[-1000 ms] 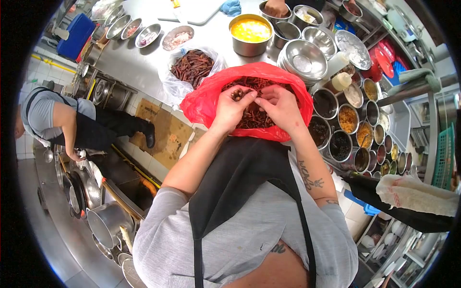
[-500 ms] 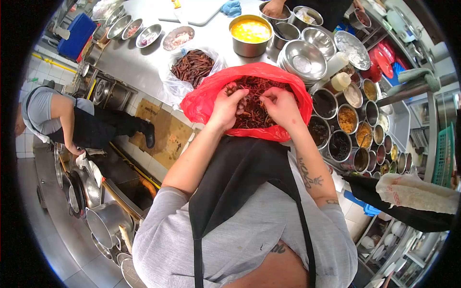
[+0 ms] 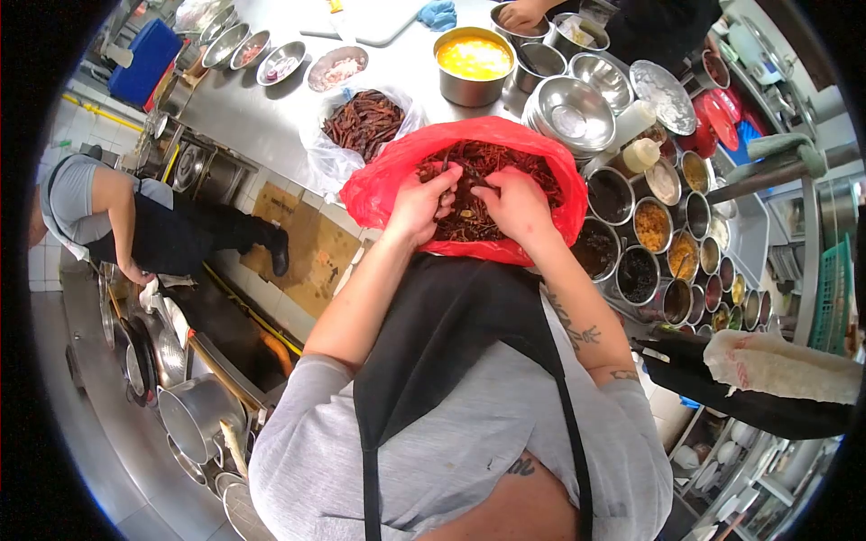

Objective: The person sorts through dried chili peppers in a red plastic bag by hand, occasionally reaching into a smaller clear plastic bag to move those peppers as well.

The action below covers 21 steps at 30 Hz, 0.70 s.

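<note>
A red plastic bag (image 3: 368, 187) lies open in front of me, full of dark red dried chilies (image 3: 471, 231). Above its contents my left hand (image 3: 424, 203) is closed, thumb and finger pinching a dried chili (image 3: 466, 187). Facing it, my right hand (image 3: 516, 206) has its fingertips pressed together on the same chili, the hands a short gap apart. The chili is small and partly covered by fingers. Just behind on the left stands a clear plastic bag (image 3: 315, 149) holding more whole dried chilies (image 3: 363, 123).
A pot (image 3: 471, 91) of yellow liquid and stacked metal bowls (image 3: 570, 114) stand on the steel table (image 3: 236, 104). Containers of seasonings (image 3: 651, 223) crowd the right. A co-worker (image 3: 108, 203) stands left by the stove; another person's hand (image 3: 521, 15) reaches into a pot at the back.
My left hand has turned, its fingers now curled tighter. My right hand has shifted slightly left and down, and a dark chili shows between the hands.
</note>
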Tool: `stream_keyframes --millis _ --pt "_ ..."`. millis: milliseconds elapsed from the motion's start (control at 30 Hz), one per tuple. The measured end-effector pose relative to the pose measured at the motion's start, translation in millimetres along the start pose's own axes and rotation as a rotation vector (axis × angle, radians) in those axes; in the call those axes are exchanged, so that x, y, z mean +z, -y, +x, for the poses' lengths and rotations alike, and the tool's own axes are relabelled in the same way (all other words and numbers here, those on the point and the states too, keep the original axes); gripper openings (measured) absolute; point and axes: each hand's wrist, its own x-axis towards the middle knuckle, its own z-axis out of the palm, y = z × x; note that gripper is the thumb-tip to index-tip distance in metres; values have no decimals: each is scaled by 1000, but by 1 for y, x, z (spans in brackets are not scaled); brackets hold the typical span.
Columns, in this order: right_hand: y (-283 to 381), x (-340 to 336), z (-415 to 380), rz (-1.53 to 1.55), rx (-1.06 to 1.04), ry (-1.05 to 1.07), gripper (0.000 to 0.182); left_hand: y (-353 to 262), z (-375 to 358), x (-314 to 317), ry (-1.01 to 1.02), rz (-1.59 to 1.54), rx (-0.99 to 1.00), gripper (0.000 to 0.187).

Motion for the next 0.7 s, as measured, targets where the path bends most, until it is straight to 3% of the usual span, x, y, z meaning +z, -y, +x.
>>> stream_keyframes --millis 67,167,267,367,567,700 --pt "11 -18 -5 101 51 81 23 4 2 2 16 45 -3 9" --pt "4 -11 -6 265 -119 39 21 4 3 5 64 112 -43 10" --pt "4 -12 -7 276 -139 27 19 2 4 3 68 120 -33 11" --pt "3 -12 -7 370 -18 15 18 -1 4 6 51 70 -14 11" --pt "13 -17 -11 452 -45 -46 14 -2 0 12 141 135 -18 8" --pt "2 0 -6 862 -57 -3 7 -3 3 12 255 -139 -97 11"
